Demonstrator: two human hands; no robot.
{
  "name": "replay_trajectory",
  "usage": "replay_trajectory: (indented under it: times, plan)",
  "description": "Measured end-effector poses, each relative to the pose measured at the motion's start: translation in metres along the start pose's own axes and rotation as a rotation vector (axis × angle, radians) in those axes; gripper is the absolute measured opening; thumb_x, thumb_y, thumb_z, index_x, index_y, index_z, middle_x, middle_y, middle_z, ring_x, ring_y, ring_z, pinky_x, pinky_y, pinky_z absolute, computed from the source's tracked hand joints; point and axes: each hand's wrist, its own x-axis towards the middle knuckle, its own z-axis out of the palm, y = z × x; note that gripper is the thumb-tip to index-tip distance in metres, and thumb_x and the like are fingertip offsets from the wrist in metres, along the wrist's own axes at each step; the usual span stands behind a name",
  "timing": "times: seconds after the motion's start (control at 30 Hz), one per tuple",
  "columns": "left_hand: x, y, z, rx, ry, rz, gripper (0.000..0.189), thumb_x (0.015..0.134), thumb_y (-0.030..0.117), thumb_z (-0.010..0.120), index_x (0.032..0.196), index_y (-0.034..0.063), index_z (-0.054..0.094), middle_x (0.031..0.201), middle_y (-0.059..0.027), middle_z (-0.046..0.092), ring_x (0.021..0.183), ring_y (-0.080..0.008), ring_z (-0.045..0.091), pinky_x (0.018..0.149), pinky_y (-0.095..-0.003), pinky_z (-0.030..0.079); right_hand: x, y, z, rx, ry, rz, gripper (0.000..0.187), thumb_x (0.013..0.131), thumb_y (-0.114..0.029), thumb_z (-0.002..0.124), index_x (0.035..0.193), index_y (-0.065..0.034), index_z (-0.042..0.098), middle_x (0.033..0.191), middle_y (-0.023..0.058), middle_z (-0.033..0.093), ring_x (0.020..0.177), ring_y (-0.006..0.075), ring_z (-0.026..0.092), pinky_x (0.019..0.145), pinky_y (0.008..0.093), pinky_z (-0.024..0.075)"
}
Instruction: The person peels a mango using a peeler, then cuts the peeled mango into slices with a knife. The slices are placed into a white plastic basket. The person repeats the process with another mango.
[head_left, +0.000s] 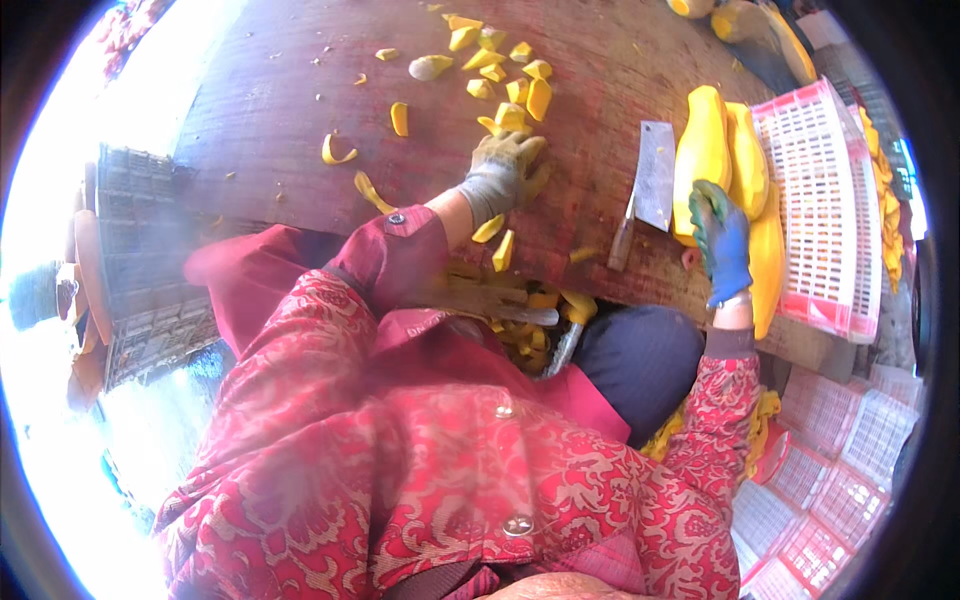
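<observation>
My left hand (504, 171), in a grey and yellowish work glove, lies on the reddish wooden board (600, 67) just below a cluster of cut yellow squash pieces (510, 115). Its fingers are spread, and nothing shows in its grasp. On the right, my right hand (720, 232), in a blue and green glove, touches or rests over peeled yellow squashes (702, 142); its fingers are bent and whether they grip one is unclear. Between the hands a cleaver (655, 176) lies flat, its wooden handle towards me. Curved squash trimmings (371, 193) are scattered to the left.
A white and red plastic basket (814, 202) stands right of the squashes. More squashes (739, 22) lie at the top right. Below the board's near edge, a container holds peelings (529, 345). Dark crates (139, 262) stand at left, and red and white crates (817, 480) at lower right.
</observation>
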Motion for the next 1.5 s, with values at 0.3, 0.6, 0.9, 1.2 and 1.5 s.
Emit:
replay_trajectory:
  times: [0.3, 0.6, 0.9, 1.2, 1.5]
  plan:
    - [0.174, -0.220, -0.030, 0.286, 0.017, -0.171, 0.053, 0.095, 0.048, 0.053, 0.139, 0.0191, 0.054, 0.144, -0.0083, 0.052, 0.130, -0.0318, 0.051, 0.111, -0.0434, 0.039, 0.241, -0.055, 0.227, -0.537, -0.089, -0.171, 0.041, 0.097, -0.049, 0.055, 0.117, -0.0148, 0.065, 0.102, 0.0170, 0.072, 0.099, 0.0337, 0.070, 0.085, 0.0439, 0.0543]
    - [0.169, -0.281, 0.043, 0.470, -0.087, 0.516, 0.057, 0.090, 0.047, 0.059, 0.140, 0.0185, 0.051, 0.141, -0.0089, 0.052, 0.126, -0.0326, 0.051, 0.102, -0.0474, 0.042, 0.335, -0.040, 0.359, -0.653, -0.043, -0.585, 0.041, 0.098, -0.051, 0.049, 0.130, -0.0292, 0.064, 0.119, 0.0197, 0.066, 0.106, 0.0416, 0.064, 0.092, 0.0490, 0.0516]
    - [-0.029, -0.141, -0.029, 0.076, -0.157, 0.072, 0.050, 0.092, 0.037, 0.057, 0.138, 0.0171, 0.054, 0.142, -0.0102, 0.052, 0.134, -0.0335, 0.045, 0.114, -0.0460, 0.035, 0.074, -0.047, 0.323, -0.546, 0.032, -0.576, 0.035, 0.095, -0.043, 0.058, 0.126, -0.0288, 0.067, 0.108, 0.0137, 0.064, 0.098, 0.0368, 0.063, 0.086, 0.0480, 0.0523]
    - [-0.221, -0.038, -0.138, -0.001, -0.490, 0.326, 0.048, 0.088, 0.036, 0.064, 0.129, 0.0115, 0.059, 0.126, -0.0146, 0.059, 0.124, -0.0384, 0.051, 0.105, -0.0467, 0.043, -0.189, -0.058, 0.302, -0.661, -0.140, -0.606, 0.040, 0.096, -0.046, 0.055, 0.131, -0.0284, 0.062, 0.103, 0.0112, 0.059, 0.090, 0.0332, 0.061, 0.073, 0.0465, 0.0523]
    - [-0.168, -0.145, -0.260, -0.277, -0.277, -0.299, 0.035, 0.091, 0.022, 0.069, 0.120, 0.0029, 0.066, 0.102, -0.0104, 0.071, 0.093, -0.0195, 0.066, 0.086, -0.0310, 0.053, -0.045, -0.136, 0.300, -0.324, 0.017, -0.391, 0.032, 0.093, -0.043, 0.063, 0.102, -0.0130, 0.070, 0.089, 0.0161, 0.069, 0.086, 0.0357, 0.068, 0.074, 0.0464, 0.0541]
